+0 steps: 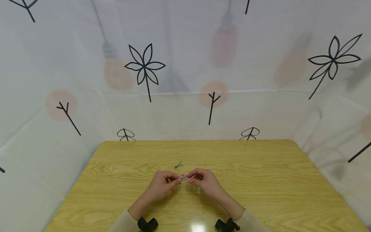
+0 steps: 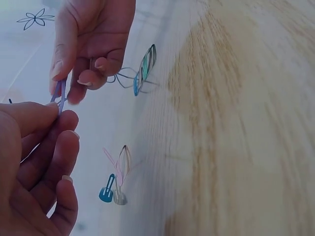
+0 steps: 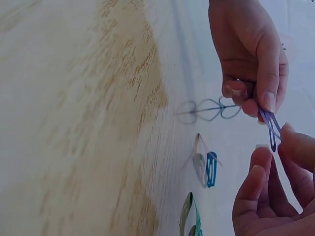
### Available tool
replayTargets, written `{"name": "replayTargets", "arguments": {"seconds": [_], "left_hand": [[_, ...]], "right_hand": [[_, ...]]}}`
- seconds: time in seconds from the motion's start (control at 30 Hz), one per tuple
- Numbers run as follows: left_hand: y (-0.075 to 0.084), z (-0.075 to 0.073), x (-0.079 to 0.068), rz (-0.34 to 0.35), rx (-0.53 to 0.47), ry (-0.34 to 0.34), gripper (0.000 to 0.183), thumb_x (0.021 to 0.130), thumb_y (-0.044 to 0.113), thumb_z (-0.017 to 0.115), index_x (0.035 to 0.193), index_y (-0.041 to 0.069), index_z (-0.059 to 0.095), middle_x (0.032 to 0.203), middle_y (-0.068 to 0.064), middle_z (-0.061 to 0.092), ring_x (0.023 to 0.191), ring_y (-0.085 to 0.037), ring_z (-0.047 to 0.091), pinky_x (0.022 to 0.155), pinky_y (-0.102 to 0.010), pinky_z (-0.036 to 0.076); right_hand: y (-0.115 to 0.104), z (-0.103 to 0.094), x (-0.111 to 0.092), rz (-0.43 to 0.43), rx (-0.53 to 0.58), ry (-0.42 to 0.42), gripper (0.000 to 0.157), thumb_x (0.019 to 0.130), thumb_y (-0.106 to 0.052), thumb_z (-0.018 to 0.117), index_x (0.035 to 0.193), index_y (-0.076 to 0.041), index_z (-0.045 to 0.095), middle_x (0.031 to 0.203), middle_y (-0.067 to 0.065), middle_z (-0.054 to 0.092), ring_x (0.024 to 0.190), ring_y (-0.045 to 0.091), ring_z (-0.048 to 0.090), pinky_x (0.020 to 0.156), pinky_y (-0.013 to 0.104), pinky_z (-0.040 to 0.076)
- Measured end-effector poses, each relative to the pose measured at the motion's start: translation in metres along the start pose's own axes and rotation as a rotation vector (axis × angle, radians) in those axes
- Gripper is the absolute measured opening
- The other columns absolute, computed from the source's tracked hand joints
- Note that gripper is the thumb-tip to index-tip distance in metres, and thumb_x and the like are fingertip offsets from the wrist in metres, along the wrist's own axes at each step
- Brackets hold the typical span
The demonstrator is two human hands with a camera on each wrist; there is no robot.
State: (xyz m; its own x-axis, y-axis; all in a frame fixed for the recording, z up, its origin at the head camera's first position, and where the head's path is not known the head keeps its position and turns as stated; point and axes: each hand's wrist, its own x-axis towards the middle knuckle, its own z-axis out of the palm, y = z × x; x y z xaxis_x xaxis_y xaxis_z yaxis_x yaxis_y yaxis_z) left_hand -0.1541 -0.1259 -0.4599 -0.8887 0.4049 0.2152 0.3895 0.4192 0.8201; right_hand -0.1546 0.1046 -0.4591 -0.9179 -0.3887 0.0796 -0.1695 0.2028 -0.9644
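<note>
Purple hair clip [image 3: 271, 132] pinched between both hands
Its slim, looped strips are spread apart; one end is held by the left hand [image 1: 163, 185], the other by the right hand [image 1: 208, 184].

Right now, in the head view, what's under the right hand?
A bit of a green item shows past the right hand, on the table; its rest is covered, and anything else there can't be seen.

Your left sleeve [image 1: 124, 223] and right sleeve [image 1: 251, 222] are plain beige. Your left camera [image 1: 147, 225] and right camera [image 1: 227, 225] are black, with rounded ends. Your left hand [image 1: 162, 185] and right hand [image 1: 206, 183] are bare.
</note>
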Motion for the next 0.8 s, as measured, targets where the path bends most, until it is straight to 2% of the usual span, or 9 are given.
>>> {"name": "replayTargets", "arguments": {"seconds": [0.27,0.5,0.8], "left_hand": [[0.0004,0.0013,-0.0018,0.018,-0.044,0.0,0.011,0.094,0.022,0.07,0.094,0.014,0.078,0.089,0.008,0.071,0.069,-0.009,0.055,0.061,-0.025,0.045],[0.0005,0.0023,-0.0031,0.021,-0.074,0.017,0.008,0.094,0.018,0.071,0.092,0.014,0.078,0.086,0.006,0.071,0.066,-0.008,0.052,0.058,-0.024,0.043],[0.0021,0.0027,-0.0017,0.023,-0.074,-0.011,0.013,0.094,0.022,0.071,0.091,0.011,0.078,0.087,0.007,0.071,0.065,-0.007,0.052,0.059,-0.022,0.042]], "right_hand": [[0.0005,-0.0003,-0.0011,0.003,0.027,-0.003,0.022,0.094,-0.014,0.07,0.112,-0.002,0.072,0.107,0.009,0.071,0.087,0.025,0.064,0.067,0.034,0.054],[-0.0019,-0.0003,-0.0036,-0.005,0.03,0.006,0.01,0.094,-0.01,0.07,0.102,-0.006,0.074,0.099,0.007,0.071,0.076,0.028,0.06,0.062,0.033,0.051],[-0.0012,-0.0018,-0.0038,-0.026,-0.02,0.0,0.007,0.093,-0.011,0.071,0.096,-0.006,0.074,0.094,0.006,0.071,0.074,0.028,0.06,0.06,0.03,0.05]]}}
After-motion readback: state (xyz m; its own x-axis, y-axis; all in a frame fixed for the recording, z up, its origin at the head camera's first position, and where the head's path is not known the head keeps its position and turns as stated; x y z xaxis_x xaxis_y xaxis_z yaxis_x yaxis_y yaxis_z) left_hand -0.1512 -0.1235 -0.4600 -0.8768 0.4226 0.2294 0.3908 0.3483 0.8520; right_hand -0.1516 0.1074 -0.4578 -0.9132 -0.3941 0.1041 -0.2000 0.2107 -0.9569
